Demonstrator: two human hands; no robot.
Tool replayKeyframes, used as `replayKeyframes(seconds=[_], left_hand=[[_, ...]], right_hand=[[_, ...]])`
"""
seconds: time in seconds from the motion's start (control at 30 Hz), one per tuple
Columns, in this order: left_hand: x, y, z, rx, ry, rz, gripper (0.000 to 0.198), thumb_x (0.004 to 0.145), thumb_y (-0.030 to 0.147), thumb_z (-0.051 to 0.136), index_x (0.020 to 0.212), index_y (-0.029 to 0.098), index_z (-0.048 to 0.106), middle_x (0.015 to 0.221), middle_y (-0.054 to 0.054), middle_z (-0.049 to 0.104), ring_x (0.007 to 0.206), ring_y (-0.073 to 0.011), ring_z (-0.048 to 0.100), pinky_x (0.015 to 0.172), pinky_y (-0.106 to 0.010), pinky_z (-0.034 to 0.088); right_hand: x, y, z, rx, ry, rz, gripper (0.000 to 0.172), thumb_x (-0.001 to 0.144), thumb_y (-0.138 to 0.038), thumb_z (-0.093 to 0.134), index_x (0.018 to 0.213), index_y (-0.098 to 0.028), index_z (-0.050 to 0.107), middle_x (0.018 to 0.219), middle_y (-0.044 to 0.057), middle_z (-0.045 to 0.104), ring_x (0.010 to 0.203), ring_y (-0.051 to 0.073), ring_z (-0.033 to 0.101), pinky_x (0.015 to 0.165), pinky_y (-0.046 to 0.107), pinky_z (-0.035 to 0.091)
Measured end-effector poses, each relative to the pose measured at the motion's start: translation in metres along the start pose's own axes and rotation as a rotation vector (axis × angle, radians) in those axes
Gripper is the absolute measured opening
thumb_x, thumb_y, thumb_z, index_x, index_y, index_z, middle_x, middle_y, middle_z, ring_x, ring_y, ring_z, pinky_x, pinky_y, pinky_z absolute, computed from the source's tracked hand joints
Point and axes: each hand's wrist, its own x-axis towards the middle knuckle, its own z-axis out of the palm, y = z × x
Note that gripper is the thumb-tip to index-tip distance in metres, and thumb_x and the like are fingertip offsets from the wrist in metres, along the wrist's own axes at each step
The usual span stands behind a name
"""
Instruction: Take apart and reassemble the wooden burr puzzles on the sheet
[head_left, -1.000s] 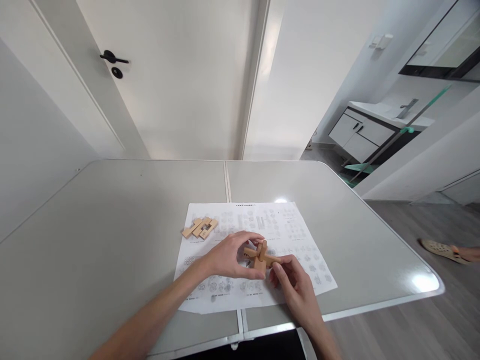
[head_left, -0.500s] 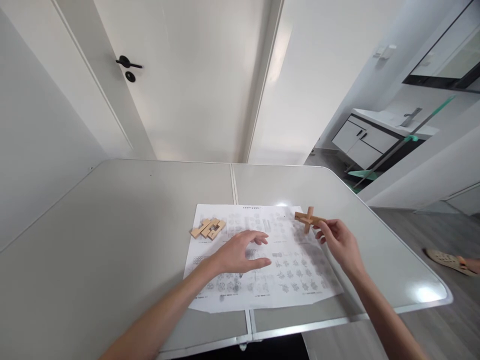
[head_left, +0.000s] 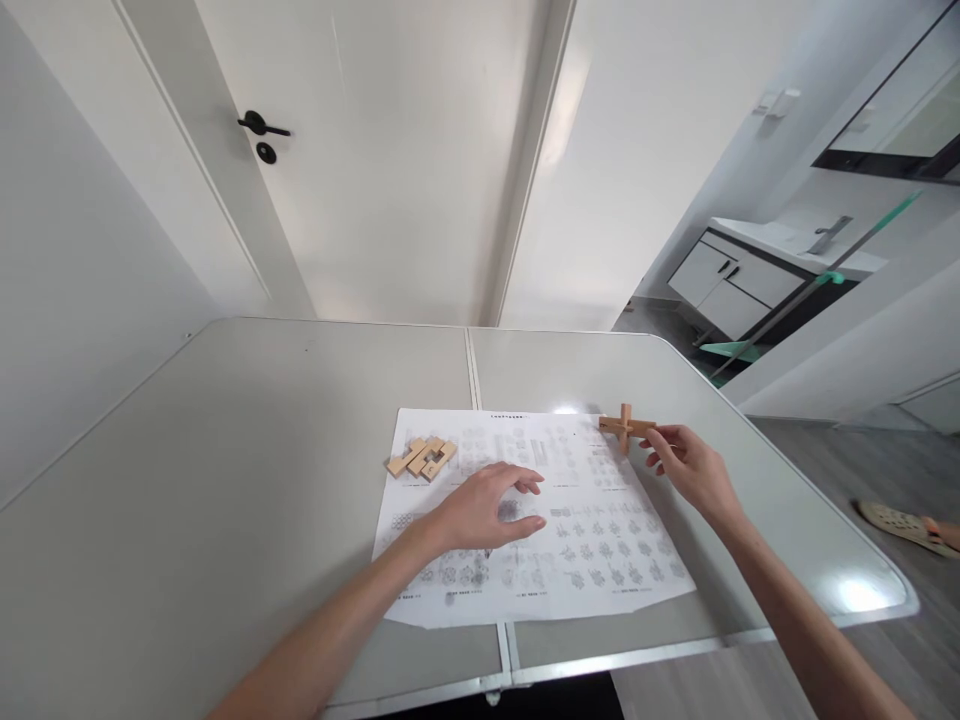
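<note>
A printed instruction sheet [head_left: 540,560] lies on the grey table [head_left: 225,480]. My right hand [head_left: 686,465] reaches to the sheet's far right corner and pinches a crossed wooden puzzle piece [head_left: 625,427] by one end, close to the table surface. My left hand [head_left: 487,505] rests on the middle of the sheet, fingers loosely spread and holding nothing. A small cluster of loose wooden puzzle blocks [head_left: 421,457] lies on the sheet's far left corner, a little beyond my left hand.
A seam [head_left: 480,390] splits the tabletop down the middle. A white door [head_left: 360,150] with a black handle stands behind the table. A sink cabinet [head_left: 750,280] is at the right; another person's sandalled foot [head_left: 900,522] shows on the floor.
Both hands held the crossed wooden piece at the sheet's centre. My right hand carried it to the far right corner and lowered it; my left hand let go and stayed on the sheet.
</note>
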Motion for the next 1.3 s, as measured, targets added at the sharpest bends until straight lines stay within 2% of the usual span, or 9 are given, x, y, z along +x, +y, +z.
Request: replayKeyframes(seconds=[0.13,0.27,0.4,0.5,0.63,0.7,0.87,1.07,1.3], left_hand=[[0.000,-0.001,0.000,0.006,-0.006,0.000,0.044,0.096,0.045,0.068,0.135,0.028,0.061,0.129,-0.007,0.070,0.125,-0.0265,0.062,0.102,-0.044,0.052],[0.000,-0.002,0.002,0.058,0.006,0.035,0.038,0.097,0.039,0.067,0.133,0.028,0.062,0.128,-0.006,0.071,0.126,-0.0268,0.062,0.102,-0.045,0.052],[0.003,-0.001,-0.001,0.233,-0.013,0.215,0.026,0.101,0.031,0.060,0.126,0.025,0.066,0.120,-0.008,0.075,0.116,-0.0264,0.067,0.104,-0.047,0.052],[0.005,0.000,-0.014,0.372,0.018,0.324,0.022,0.104,0.028,0.055,0.120,0.023,0.069,0.113,-0.007,0.076,0.110,-0.0247,0.068,0.105,-0.046,0.051],[-0.004,-0.009,-0.049,0.453,0.185,0.242,0.022,0.103,0.032,0.058,0.122,0.027,0.068,0.120,-0.005,0.075,0.121,-0.0257,0.064,0.109,-0.047,0.049],[-0.015,-0.018,-0.070,0.500,0.221,0.188,0.026,0.100,0.037,0.063,0.124,0.028,0.068,0.125,-0.005,0.074,0.127,-0.0276,0.061,0.113,-0.049,0.046],[-0.039,-0.044,-0.105,0.586,0.105,0.037,0.065,0.085,0.057,0.077,0.140,0.029,0.059,0.149,-0.009,0.061,0.143,-0.0343,0.050,0.121,-0.052,0.040],[-0.039,-0.053,-0.102,0.595,0.101,0.009,0.050,0.099,0.049,0.061,0.143,0.026,0.056,0.154,-0.009,0.058,0.145,-0.0299,0.051,0.121,-0.049,0.041],[-0.032,-0.056,-0.096,0.533,0.145,-0.010,0.044,0.102,0.044,0.053,0.143,0.028,0.055,0.154,-0.007,0.058,0.145,-0.0278,0.052,0.119,-0.047,0.045]], right_hand=[[-0.031,0.002,-0.009,0.043,0.051,0.040,0.053,0.092,-0.067,0.062,0.111,-0.018,0.062,0.094,0.014,0.080,0.065,0.023,0.073,0.059,0.034,0.060],[-0.077,-0.004,-0.006,0.174,-0.011,0.047,0.050,0.094,-0.066,0.061,0.112,-0.019,0.062,0.094,0.012,0.078,0.068,0.022,0.071,0.061,0.033,0.059],[-0.118,-0.011,0.007,0.306,-0.085,0.099,0.046,0.094,-0.065,0.063,0.110,-0.021,0.064,0.092,0.010,0.076,0.068,0.022,0.068,0.060,0.034,0.059],[-0.135,-0.009,0.014,0.324,-0.105,0.119,0.045,0.092,-0.065,0.066,0.105,-0.022,0.066,0.087,0.008,0.075,0.066,0.022,0.066,0.059,0.033,0.058],[-0.140,-0.005,0.015,0.327,-0.101,0.114,0.045,0.091,-0.066,0.066,0.103,-0.023,0.067,0.084,0.007,0.074,0.065,0.022,0.066,0.059,0.033,0.057],[-0.139,-0.003,0.016,0.326,-0.107,0.126,0.046,0.092,-0.066,0.065,0.104,-0.022,0.067,0.084,0.007,0.074,0.066,0.022,0.066,0.060,0.033,0.057],[-0.138,0.002,0.018,0.301,-0.135,0.139,0.047,0.093,-0.067,0.063,0.106,-0.022,0.066,0.087,0.008,0.075,0.067,0.022,0.066,0.062,0.033,0.056],[-0.137,-0.008,0.020,0.309,-0.093,0.113,0.047,0.093,-0.068,0.062,0.103,-0.022,0.068,0.082,0.007,0.074,0.063,0.021,0.064,0.059,0.032,0.054],[-0.134,-0.021,0.019,0.300,-0.081,0.096,0.052,0.090,-0.072,0.062,0.099,-0.022,0.068,0.076,0.006,0.073,0.061,0.022,0.064,0.059,0.033,0.053]])
